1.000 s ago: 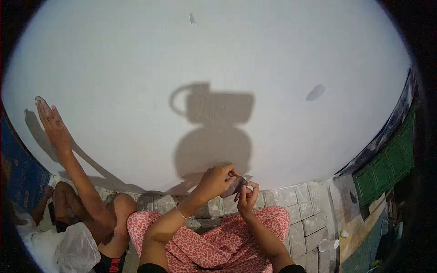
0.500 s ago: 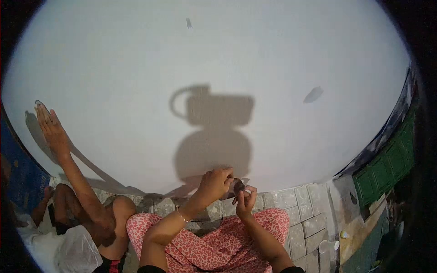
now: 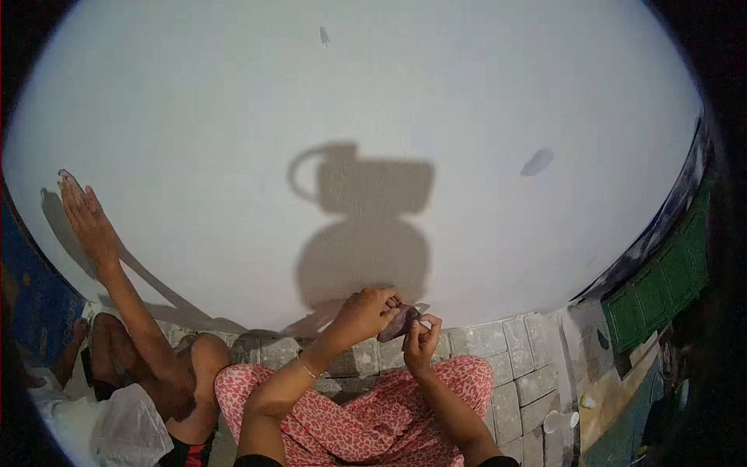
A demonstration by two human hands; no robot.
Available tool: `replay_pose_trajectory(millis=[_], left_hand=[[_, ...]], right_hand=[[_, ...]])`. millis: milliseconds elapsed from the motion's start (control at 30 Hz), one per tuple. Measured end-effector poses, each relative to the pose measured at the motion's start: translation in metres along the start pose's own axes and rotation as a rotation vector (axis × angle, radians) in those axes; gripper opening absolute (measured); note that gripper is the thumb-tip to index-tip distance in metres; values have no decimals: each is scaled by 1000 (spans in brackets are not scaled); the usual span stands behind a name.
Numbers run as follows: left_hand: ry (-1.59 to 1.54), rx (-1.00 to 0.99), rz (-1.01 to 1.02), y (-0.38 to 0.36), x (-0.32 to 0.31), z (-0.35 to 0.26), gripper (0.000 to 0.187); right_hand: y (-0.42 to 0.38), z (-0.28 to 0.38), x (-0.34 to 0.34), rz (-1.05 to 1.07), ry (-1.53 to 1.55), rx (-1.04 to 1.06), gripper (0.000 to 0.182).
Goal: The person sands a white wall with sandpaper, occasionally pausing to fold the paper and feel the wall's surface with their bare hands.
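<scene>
Between my two hands is a small purplish-grey sheet (image 3: 396, 325), bent and looking like a piece of sandpaper. My left hand (image 3: 367, 313) is closed on its upper left edge, with a bracelet on that wrist. Opposite it, the thumb and fingers of my right hand (image 3: 420, 344) pinch the sheet's right edge. Both hands are low in front of the white wall (image 3: 482, 233), above my patterned trousers (image 3: 366, 428).
At the left a person crouches with a hand (image 3: 89, 226) raised against the wall, something small and grey at its fingertips. Grey paving (image 3: 517, 366) runs along the wall's foot. A green panel (image 3: 657, 272) and a white cup-like object (image 3: 560, 422) are at the right.
The sheet has been turned so more of its broad purplish face shows, with my fingers shifting slightly along its edges. The other person's hand stays nearly in place.
</scene>
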State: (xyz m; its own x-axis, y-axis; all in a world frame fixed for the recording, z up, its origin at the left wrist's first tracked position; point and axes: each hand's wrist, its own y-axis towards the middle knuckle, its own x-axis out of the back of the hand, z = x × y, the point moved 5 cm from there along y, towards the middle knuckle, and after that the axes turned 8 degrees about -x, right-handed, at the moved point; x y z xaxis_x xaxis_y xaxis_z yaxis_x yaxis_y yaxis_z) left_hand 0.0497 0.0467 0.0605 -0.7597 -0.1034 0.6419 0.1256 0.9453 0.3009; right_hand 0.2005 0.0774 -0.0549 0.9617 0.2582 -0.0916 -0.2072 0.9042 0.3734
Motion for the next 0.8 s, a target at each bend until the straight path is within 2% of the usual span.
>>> replay_pose_trajectory(millis=[167, 500, 567, 667, 800], left_hand=[[-40, 24, 20, 1, -3, 3, 20], [102, 44, -71, 1, 0, -4, 21], [138, 39, -71, 1, 0, -3, 21], [121, 46, -72, 2, 1, -5, 20], [118, -5, -110, 1, 1, -5, 16]], right_hand=[[3, 4, -1, 21, -45, 93, 13], [-3, 5, 1, 46, 57, 22, 16], [-2, 13, -2, 87, 21, 97, 17], [-3, 6, 0, 54, 81, 28, 14], [-2, 4, 1, 38, 70, 39, 14]])
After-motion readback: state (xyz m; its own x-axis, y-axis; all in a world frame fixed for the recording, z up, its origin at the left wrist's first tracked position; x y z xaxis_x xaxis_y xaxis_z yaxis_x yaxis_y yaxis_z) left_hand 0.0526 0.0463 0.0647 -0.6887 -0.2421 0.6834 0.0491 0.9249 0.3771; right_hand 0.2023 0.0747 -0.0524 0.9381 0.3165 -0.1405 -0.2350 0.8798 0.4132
